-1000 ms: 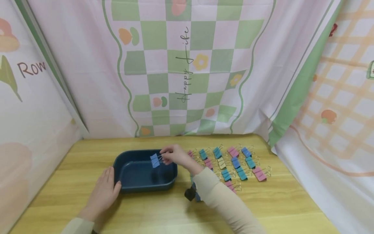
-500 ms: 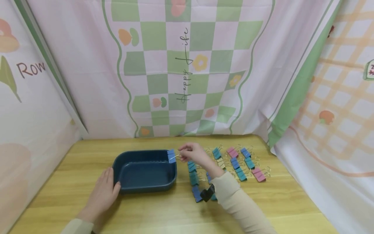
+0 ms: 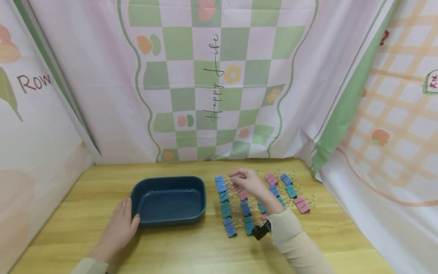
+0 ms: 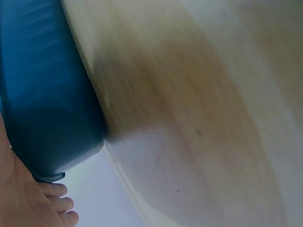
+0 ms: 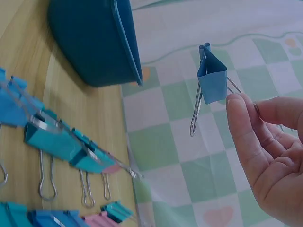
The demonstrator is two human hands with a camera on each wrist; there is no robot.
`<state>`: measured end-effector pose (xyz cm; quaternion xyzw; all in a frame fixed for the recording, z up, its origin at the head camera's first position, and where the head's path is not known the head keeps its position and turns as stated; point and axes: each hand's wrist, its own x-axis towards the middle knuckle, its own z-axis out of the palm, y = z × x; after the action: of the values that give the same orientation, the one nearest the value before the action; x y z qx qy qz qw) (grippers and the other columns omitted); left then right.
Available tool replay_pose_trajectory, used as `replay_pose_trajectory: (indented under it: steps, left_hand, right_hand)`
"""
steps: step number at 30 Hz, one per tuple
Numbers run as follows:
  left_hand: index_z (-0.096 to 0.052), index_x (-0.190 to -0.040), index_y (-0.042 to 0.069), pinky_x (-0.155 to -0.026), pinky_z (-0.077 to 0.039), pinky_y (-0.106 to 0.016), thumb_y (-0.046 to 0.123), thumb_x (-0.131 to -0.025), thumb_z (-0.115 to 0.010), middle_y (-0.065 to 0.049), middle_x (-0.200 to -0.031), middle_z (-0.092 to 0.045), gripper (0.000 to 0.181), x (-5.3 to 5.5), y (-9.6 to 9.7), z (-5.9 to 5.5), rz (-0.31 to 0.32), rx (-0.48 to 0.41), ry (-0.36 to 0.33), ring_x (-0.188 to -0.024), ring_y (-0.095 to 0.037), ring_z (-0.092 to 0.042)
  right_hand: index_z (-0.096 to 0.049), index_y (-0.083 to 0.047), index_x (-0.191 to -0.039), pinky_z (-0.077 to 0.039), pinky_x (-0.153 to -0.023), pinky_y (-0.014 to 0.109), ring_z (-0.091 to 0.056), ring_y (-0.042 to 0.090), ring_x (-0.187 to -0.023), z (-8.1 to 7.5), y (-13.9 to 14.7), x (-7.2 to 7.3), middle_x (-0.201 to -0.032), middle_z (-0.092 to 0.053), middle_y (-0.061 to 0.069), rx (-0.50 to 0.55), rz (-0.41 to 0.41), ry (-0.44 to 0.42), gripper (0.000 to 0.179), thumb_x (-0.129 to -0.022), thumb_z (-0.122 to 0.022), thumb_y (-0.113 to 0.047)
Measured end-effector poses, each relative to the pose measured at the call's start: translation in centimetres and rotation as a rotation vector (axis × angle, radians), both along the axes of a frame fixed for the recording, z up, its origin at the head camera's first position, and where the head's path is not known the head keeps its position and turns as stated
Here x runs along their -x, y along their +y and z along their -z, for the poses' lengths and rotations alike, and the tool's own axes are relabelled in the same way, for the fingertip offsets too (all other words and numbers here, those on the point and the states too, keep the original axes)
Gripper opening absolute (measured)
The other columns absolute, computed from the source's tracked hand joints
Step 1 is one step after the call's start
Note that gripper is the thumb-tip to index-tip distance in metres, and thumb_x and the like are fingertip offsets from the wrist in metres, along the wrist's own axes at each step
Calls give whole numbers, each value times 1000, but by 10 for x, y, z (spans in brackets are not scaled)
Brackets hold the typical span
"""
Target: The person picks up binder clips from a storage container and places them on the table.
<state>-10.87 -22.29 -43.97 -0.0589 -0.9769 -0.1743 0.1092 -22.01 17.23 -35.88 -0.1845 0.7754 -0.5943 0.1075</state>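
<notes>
My right hand (image 3: 248, 182) pinches a blue binder clip (image 3: 220, 183) by one wire handle. The right wrist view shows that clip (image 5: 213, 82) in the air, one handle between thumb and fingers and the other hanging free. In the head view it overlaps the back end of the leftmost column of clips, right of the dark blue tray (image 3: 171, 223). My left hand (image 3: 118, 228) rests against the tray's left side with straight fingers. In the left wrist view, the left fingertips (image 4: 61, 204) show by the tray's rim. The tray's visible inside holds nothing.
Several blue, teal and pink binder clips lie in columns on the wooden table, including a blue clip (image 3: 230, 227) at the front and a pink clip (image 3: 302, 204) at the right. My right forearm hides some. A checkered curtain (image 3: 212, 95) hangs behind the table.
My right hand has moved right with the blue binder clip, from over the tray to over the leftmost clips. My left hand has stayed at the tray.
</notes>
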Motion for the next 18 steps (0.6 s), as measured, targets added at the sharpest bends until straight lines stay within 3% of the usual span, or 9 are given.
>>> replay_pose_trajectory:
  steps: [3,9,14,18]
  left_hand:
    - [-21,-133,-22,-103,-17,-59,21,-95,-42,-40,-138,-19,62,0,0,-1,-3,3,-1,-127,-52,-18]
    - [-20,-133,-23,-103,-17,-60,21,-95,-42,-40,-138,-19,62,-1,0,0,3,-2,6,-126,-53,-18]
    - [-21,-133,-23,-103,-18,-59,21,-95,-42,-40,-138,-19,62,-1,0,0,7,-3,14,-126,-53,-18]
    - [-20,-133,-22,-103,-17,-59,21,-95,-42,-40,-138,-19,62,-1,0,0,3,1,10,-127,-53,-18]
  right_hand:
    - [-52,13,-114,-54,-74,43,-64,28,-78,-1,6,-1,-90,-63,24,-28,34,-22,29,-93,-52,-7]
    - [-53,10,-114,-53,-77,44,-63,31,-81,-1,17,-3,-85,-65,11,-42,68,-24,28,-93,-53,-7]
    - [-54,11,-114,-54,-74,42,-63,33,-82,3,26,-4,-89,-65,14,-35,77,-8,28,-92,-53,-7]
    - [-54,11,-113,-52,-77,48,-64,31,-82,5,32,-4,-90,-65,16,-23,103,-12,27,-92,-53,-6]
